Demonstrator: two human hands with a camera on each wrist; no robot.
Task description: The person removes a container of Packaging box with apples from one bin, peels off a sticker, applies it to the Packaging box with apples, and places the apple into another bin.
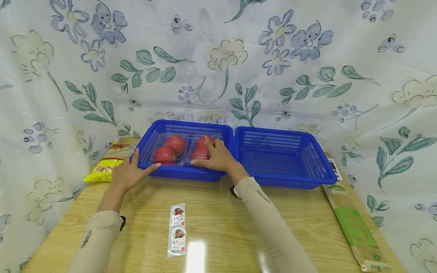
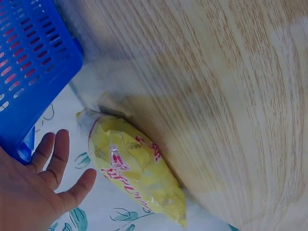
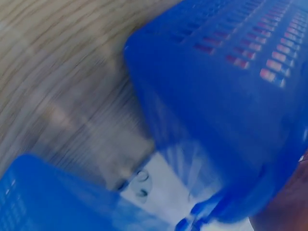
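Boxed red fruit (image 1: 200,153) under right grip (image 1: 219,156), left grip (image 1: 129,175) at blue basket (image 1: 186,174)

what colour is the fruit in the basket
The fruit is red, seen best in the head view.

Red fruit (image 1: 200,153) partly hidden behind the right hand (image 1: 219,156), fine print on sticker strip (image 1: 177,231) illegible

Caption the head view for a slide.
Left hand at a blue basket, right hand at a fruit pack inside it.
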